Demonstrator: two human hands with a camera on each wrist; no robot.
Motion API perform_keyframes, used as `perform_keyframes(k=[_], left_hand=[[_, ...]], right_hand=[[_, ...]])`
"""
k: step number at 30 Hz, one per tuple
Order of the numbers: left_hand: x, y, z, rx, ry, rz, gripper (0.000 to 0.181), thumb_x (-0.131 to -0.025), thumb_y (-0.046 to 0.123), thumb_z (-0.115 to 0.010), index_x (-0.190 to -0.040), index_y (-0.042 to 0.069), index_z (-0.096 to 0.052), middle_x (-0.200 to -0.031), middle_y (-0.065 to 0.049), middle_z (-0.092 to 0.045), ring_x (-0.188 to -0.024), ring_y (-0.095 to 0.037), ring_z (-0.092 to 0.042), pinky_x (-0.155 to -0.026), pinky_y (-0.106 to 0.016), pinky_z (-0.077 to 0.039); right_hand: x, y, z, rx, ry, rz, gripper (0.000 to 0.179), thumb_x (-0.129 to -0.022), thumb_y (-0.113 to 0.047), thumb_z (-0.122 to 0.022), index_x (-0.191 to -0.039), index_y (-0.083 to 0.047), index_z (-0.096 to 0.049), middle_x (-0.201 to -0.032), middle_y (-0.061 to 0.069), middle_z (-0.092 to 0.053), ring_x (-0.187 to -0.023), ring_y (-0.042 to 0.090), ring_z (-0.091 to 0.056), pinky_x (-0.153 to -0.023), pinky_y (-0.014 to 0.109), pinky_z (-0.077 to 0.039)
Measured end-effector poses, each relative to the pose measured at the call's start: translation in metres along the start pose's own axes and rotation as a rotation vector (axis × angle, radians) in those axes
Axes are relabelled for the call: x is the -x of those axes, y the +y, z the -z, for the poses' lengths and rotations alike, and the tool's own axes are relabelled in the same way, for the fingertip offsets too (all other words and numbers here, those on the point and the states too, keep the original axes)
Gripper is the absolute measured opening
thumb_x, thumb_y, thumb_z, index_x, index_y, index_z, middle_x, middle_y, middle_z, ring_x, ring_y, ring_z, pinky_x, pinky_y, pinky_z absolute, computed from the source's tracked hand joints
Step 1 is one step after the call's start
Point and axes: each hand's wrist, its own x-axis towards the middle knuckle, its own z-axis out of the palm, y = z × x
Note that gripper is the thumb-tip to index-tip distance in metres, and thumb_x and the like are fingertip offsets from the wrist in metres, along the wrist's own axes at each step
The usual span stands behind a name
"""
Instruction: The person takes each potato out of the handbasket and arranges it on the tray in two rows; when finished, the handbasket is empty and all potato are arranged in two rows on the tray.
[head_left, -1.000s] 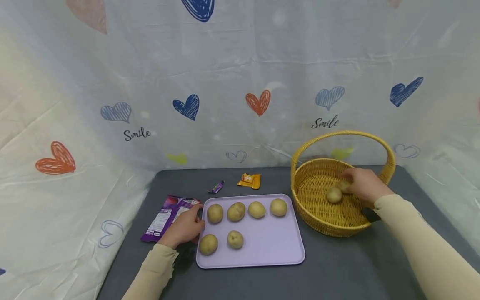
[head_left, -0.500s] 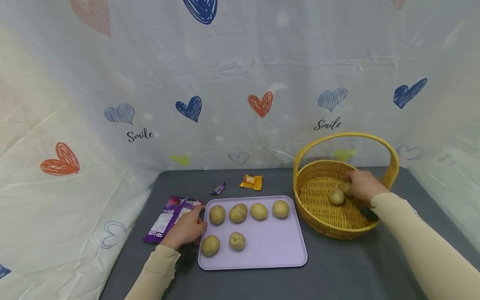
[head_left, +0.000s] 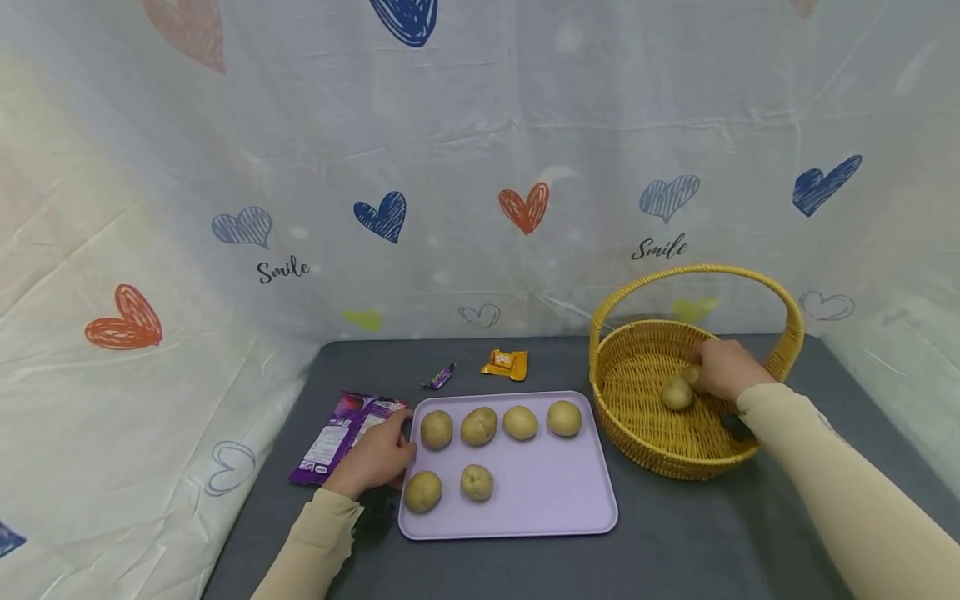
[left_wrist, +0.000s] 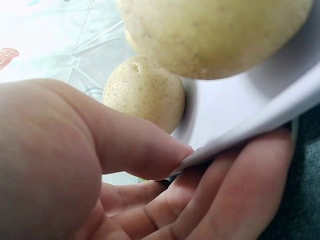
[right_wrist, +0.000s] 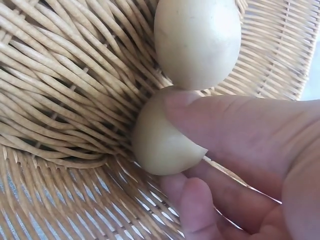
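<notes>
At the left rim of the lilac tray [head_left: 547, 508], my left hand [head_left: 375, 454] pinches the edge, thumb on top and fingers curled beneath, as the left wrist view shows. Several potatoes lie on the tray: a back row, plus a potato [head_left: 423, 492] and another [head_left: 476, 483] nearer the front. My right hand [head_left: 723, 369] reaches inside the yellow wicker basket [head_left: 637, 433]. Its thumb and fingers grip a potato [right_wrist: 162, 137] low by the woven wall. A second potato [right_wrist: 197, 42] lies right beside it, close to the thumb.
A purple snack packet [head_left: 337, 437] lies left of the tray, partly behind my left hand. Behind the tray are a small purple-wrapped candy [head_left: 440, 377] and an orange packet [head_left: 506, 363]. The basket's tall handle [head_left: 697, 268] arches over it. A heart-printed curtain [head_left: 450, 125] hangs behind the table.
The head view has shifted slightly. My right hand has moved a little left within the basket, closing about the potato there. My left hand stays at the tray's rim.
</notes>
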Motion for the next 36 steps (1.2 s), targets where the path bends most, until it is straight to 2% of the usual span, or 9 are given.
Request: perform_keyframes(k=[5,10,13,15,18,21,24,29,36], left_hand=[[-0.001,-0.001,-0.001,-0.007,0.003,-0.006,0.059,-0.1,0.007,-0.064,-0.156,0.0,-0.047,-0.079,-0.007,-0.062,-0.05,-0.017,-0.067,-0.047,-0.034,-0.059],[-0.001,0.0,-0.001,0.004,-0.003,-0.008,0.06,-0.1,0.006,-0.063,-0.157,0.0,-0.046,-0.079,-0.007,-0.063,-0.05,-0.018,-0.067,-0.047,-0.034,-0.059],[-0.001,0.0,-0.001,0.005,0.0,-0.01,0.059,-0.099,0.005,-0.062,-0.156,0.0,-0.047,-0.078,-0.007,-0.063,-0.051,-0.017,-0.067,-0.047,-0.033,-0.059],[-0.001,0.0,-0.001,0.003,0.003,-0.011,0.059,-0.099,0.005,-0.062,-0.156,0.0,-0.047,-0.078,-0.007,-0.063,-0.051,-0.017,-0.067,-0.048,-0.033,-0.059],[0.0,0.0,-0.001,0.004,0.003,-0.014,0.059,-0.099,0.004,-0.062,-0.155,0.0,-0.048,-0.078,-0.007,-0.063,-0.052,-0.017,-0.066,-0.048,-0.033,-0.059],[0.0,0.0,-0.001,0.007,0.0,-0.012,0.059,-0.099,0.004,-0.061,-0.156,-0.001,-0.047,-0.078,-0.007,-0.063,-0.052,-0.017,-0.067,-0.048,-0.033,-0.059],[0.0,-0.002,-0.001,0.013,-0.003,-0.007,0.059,-0.099,0.005,-0.061,-0.156,-0.001,-0.047,-0.078,-0.008,-0.063,-0.052,-0.018,-0.067,-0.048,-0.033,-0.06],[-0.001,-0.003,0.0,0.011,-0.009,0.005,0.059,-0.1,0.006,-0.062,-0.157,0.0,-0.046,-0.08,-0.008,-0.063,-0.052,-0.018,-0.068,-0.048,-0.033,-0.06],[-0.004,-0.004,-0.001,0.0,-0.009,-0.004,0.06,-0.1,0.006,-0.061,-0.157,0.0,-0.046,-0.08,-0.007,-0.064,-0.052,-0.018,-0.068,-0.048,-0.033,-0.06]], right_hand=[[0.001,0.001,0.0,0.014,0.026,0.014,0.021,-0.086,0.0,-0.071,-0.107,0.007,-0.074,-0.099,0.024,-0.072,-0.079,0.031,-0.059,-0.066,0.041,-0.05],[0.008,-0.001,0.004,0.012,0.066,0.047,0.013,-0.091,-0.004,-0.069,-0.1,0.001,-0.076,-0.091,0.016,-0.072,-0.075,0.027,-0.056,-0.066,0.041,-0.048],[0.015,-0.005,0.008,0.01,0.105,0.067,0.019,-0.095,-0.011,-0.068,-0.106,0.002,-0.077,-0.095,0.017,-0.075,-0.079,0.03,-0.063,-0.072,0.048,-0.053],[0.021,-0.01,0.01,-0.001,0.128,0.078,0.027,-0.098,-0.016,-0.069,-0.115,0.004,-0.077,-0.105,0.022,-0.077,-0.089,0.037,-0.069,-0.081,0.056,-0.056],[0.031,-0.023,0.013,-0.051,0.122,0.083,0.042,-0.099,-0.021,-0.073,-0.131,0.006,-0.072,-0.125,0.029,-0.074,-0.114,0.049,-0.069,-0.098,0.067,-0.054],[0.042,-0.039,0.014,-0.102,0.109,0.098,0.048,-0.098,-0.022,-0.076,-0.137,0.005,-0.069,-0.134,0.029,-0.071,-0.127,0.053,-0.063,-0.106,0.07,-0.051],[0.052,-0.057,0.011,-0.116,0.128,0.141,0.049,-0.096,-0.024,-0.079,-0.136,0.002,-0.071,-0.132,0.026,-0.073,-0.126,0.05,-0.065,-0.103,0.068,-0.053],[0.073,-0.086,0.001,-0.159,0.217,0.217,0.045,-0.094,-0.022,-0.082,-0.134,-0.003,-0.073,-0.129,0.019,-0.076,-0.117,0.04,-0.072,-0.098,0.061,-0.06],[0.091,-0.125,-0.026,-0.228,0.276,0.315,0.042,-0.09,-0.017,-0.088,-0.13,-0.009,-0.076,-0.123,0.008,-0.077,-0.108,0.027,-0.075,-0.095,0.053,-0.064]])
